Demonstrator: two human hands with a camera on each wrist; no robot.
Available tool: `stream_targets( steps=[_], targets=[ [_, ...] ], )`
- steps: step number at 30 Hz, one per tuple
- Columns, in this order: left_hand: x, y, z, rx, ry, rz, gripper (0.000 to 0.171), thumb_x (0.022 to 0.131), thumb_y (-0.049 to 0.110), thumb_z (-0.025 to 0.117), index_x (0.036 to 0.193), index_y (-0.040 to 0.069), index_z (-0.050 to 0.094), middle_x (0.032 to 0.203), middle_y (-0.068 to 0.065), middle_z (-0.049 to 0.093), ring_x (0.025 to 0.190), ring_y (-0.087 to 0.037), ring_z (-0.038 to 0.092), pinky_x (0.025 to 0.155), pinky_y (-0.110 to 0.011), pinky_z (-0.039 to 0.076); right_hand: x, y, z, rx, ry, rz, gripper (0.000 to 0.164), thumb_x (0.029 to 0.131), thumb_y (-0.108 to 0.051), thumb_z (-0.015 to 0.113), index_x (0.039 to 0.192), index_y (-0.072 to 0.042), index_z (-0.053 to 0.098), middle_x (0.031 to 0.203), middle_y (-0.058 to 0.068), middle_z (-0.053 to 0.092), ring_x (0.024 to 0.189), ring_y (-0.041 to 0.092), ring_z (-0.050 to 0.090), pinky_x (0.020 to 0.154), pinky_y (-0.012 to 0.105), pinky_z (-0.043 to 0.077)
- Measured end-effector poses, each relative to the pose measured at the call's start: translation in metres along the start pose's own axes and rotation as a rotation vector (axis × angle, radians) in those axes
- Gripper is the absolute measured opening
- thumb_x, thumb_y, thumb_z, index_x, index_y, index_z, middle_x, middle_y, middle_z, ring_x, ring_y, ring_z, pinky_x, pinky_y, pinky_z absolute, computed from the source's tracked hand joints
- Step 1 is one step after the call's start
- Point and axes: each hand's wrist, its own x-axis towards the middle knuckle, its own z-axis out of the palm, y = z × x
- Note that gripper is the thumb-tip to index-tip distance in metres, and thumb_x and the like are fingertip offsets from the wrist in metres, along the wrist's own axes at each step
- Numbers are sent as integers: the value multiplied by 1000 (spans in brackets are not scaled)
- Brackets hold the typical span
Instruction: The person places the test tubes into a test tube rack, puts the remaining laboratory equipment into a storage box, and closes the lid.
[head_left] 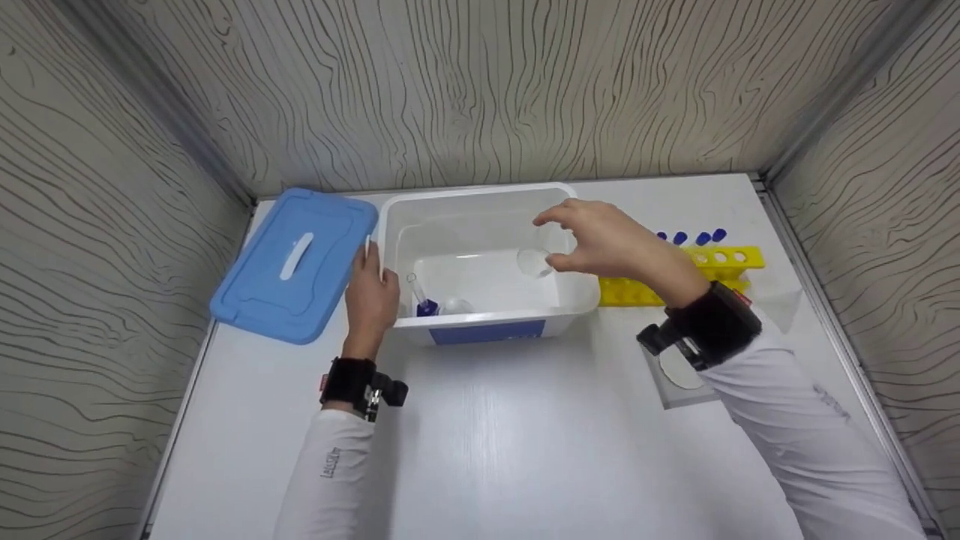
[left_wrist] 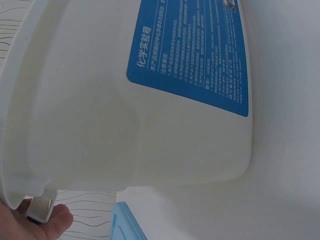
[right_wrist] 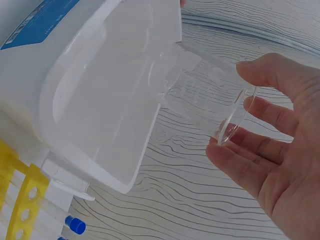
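Observation:
A white plastic box [head_left: 480,320] with a blue printed label [left_wrist: 195,60] stands against the back of the table. My left hand [head_left: 371,296] grips its left rim, fingertips around a pale clip [left_wrist: 40,209] at the edge. A clear beaker [right_wrist: 200,92] hangs tilted over the right part of the box, its base pointing inward. My right hand [head_left: 607,240] holds the beaker near its rim, with thumb and fingers on opposite sides. Inside the box, at the front left, lie a clear tube with a blue base [head_left: 426,306] and a clear rounded piece [head_left: 456,306].
Left of the box lies a blue lid [head_left: 259,262] with a white handle [head_left: 297,256]. A yellow test tube rack [head_left: 731,257] stands at the right, near several blue caps [head_left: 703,238]. A grey square with a round pale centre [head_left: 679,371] lies partly under my right forearm.

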Motion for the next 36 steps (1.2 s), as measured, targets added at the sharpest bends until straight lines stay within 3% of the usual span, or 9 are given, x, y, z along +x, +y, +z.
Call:
stream_targets(
  steps=[9,15,24,27,31,36],
  targets=[
    [2,0,-4,8,6,8,59,100,15,42,155,1,27,163,-23,23,148,-39,33,118,-51,35,52,-12,17,-38,-158,29,56,85,-29,73,135,-7,58,132,16,64,120,33,60,100,47,51],
    [3,0,-7,15,34,2,58,100,15,43,155,2,28,164,-20,24,149,-36,31,121,-49,31,81,-18,37,-117,-276,44,56,83,-30,73,129,-1,60,127,18,66,113,33,63,98,45,52],
    [0,0,0,4,12,13,59,100,16,43,155,1,27,164,-21,22,147,-38,35,118,-50,35,94,-20,71,-190,-429,64,51,81,-38,74,116,-2,67,120,13,69,110,31,65,96,42,53],
    [-2,-1,1,9,7,8,59,100,16,42,155,1,27,164,-20,21,146,-38,35,117,-50,36,94,-22,81,-194,-456,82,44,80,-39,74,108,-5,70,108,11,72,94,25,67,80,38,56],
    [-4,-1,2,9,-1,-8,59,100,16,42,155,2,27,164,-20,22,146,-38,35,115,-50,38,95,-23,90,-179,-490,118,36,80,-39,75,97,-7,71,92,9,73,69,17,61,59,30,49],
    [1,1,0,-13,15,13,59,99,14,41,155,0,28,163,-23,23,147,-39,33,113,-51,40,101,-26,95,-199,-511,117,36,81,-37,75,104,-10,71,97,8,72,70,16,60,58,30,45]
  ],
)
